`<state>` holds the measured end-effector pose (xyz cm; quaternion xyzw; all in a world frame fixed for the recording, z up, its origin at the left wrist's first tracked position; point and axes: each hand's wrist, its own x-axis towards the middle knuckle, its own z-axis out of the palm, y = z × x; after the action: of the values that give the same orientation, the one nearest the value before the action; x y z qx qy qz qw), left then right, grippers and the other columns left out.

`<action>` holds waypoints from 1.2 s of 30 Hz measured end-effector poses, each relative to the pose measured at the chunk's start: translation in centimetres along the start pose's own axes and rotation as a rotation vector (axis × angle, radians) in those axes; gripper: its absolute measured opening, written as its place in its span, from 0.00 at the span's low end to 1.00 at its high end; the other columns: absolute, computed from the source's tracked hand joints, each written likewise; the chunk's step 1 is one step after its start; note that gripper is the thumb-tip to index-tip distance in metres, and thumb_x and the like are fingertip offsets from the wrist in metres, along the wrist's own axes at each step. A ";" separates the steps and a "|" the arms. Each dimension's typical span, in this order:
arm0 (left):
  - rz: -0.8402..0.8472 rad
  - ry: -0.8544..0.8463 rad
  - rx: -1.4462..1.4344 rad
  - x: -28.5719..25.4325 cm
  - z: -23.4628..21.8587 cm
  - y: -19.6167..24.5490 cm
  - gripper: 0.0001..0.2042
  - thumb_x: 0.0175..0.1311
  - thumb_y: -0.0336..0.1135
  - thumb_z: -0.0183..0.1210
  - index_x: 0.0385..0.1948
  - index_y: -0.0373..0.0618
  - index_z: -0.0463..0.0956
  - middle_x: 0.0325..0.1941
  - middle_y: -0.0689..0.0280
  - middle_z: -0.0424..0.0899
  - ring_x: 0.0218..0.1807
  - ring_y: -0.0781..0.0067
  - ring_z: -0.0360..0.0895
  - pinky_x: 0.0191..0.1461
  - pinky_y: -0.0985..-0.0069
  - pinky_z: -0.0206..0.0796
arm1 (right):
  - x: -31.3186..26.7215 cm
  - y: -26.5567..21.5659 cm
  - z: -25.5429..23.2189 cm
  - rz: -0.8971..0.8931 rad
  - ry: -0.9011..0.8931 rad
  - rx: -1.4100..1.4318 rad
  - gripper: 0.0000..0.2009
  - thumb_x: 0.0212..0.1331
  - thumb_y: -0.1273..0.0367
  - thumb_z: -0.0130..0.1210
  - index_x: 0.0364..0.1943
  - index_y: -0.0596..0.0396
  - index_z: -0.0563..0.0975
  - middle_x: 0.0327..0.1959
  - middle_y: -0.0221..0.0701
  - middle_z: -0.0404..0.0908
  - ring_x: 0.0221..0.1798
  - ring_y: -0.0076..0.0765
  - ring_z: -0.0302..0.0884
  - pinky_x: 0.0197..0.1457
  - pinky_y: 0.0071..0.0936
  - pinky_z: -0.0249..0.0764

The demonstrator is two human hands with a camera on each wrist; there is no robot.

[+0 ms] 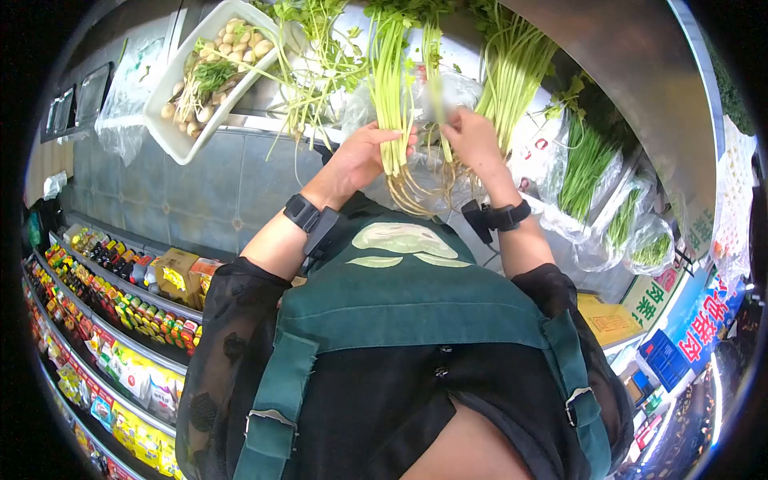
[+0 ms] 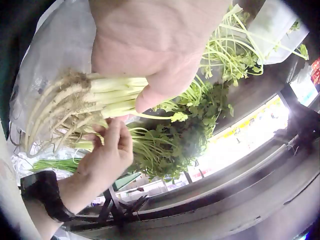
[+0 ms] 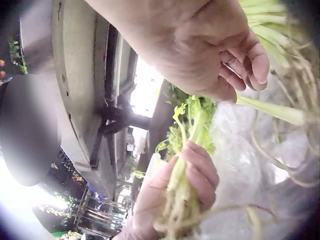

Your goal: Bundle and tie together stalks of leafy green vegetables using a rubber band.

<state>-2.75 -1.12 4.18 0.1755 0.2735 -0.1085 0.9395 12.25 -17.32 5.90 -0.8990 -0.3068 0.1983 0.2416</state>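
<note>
In the head view my left hand (image 1: 360, 158) grips a bunch of thin celery (image 1: 390, 88) low on the stalks. Its stringy brown roots (image 1: 406, 192) hang toward the apron, and its leaves point away over the counter. Beside it my right hand (image 1: 474, 142) pinches a celery stalk (image 3: 272, 109) between thumb and fingers, close to the bunch. The left wrist view shows the soil-dark root ends (image 2: 75, 82) beneath my left hand. Clear plastic (image 3: 235, 150) lies under the roots. Another pile of celery (image 1: 516, 76) lies right of my right hand.
A white basin (image 1: 157, 106) of small round vegetables and mushrooms stands at the left. Loose leafy stems (image 1: 308, 92) lie between it and the bunch. Bagged green chives (image 1: 588, 172) are at the right. Grocery shelves (image 1: 120, 320) stand behind on the left.
</note>
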 end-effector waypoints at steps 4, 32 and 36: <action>-0.040 0.010 0.034 0.2 0.2 0.3 0.13 0.62 0.29 0.57 0.47 0.38 0.72 0.41 0.64 0.80 0.41 0.73 0.79 0.48 0.74 0.74 | -1.6 1.8 3.1 0.098 -0.068 -0.169 0.12 0.47 0.65 0.63 0.26 0.61 0.77 0.21 0.39 0.80 0.26 0.43 0.79 0.33 0.35 0.73; 0.138 0.083 -0.010 0.9 2.3 -0.8 0.10 0.59 0.24 0.60 0.42 0.42 0.73 0.40 0.64 0.81 0.40 0.72 0.79 0.44 0.74 0.74 | -4.6 -5.1 -0.3 0.228 -0.223 0.674 0.07 0.57 0.72 0.60 0.34 0.61 0.75 0.21 0.24 0.76 0.20 0.15 0.69 0.20 0.14 0.66; 0.132 0.086 -0.018 0.8 2.6 -0.8 0.10 0.60 0.25 0.59 0.42 0.42 0.73 0.42 0.63 0.81 0.40 0.71 0.79 0.45 0.72 0.74 | -4.6 -5.2 -0.3 0.292 -0.211 0.716 0.05 0.57 0.74 0.60 0.32 0.60 0.75 0.20 0.24 0.75 0.20 0.15 0.69 0.19 0.13 0.65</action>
<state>-1.06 -2.90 5.54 0.1890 0.3023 -0.0360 0.9336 6.65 -16.79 10.03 -0.7669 -0.1102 0.4161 0.4761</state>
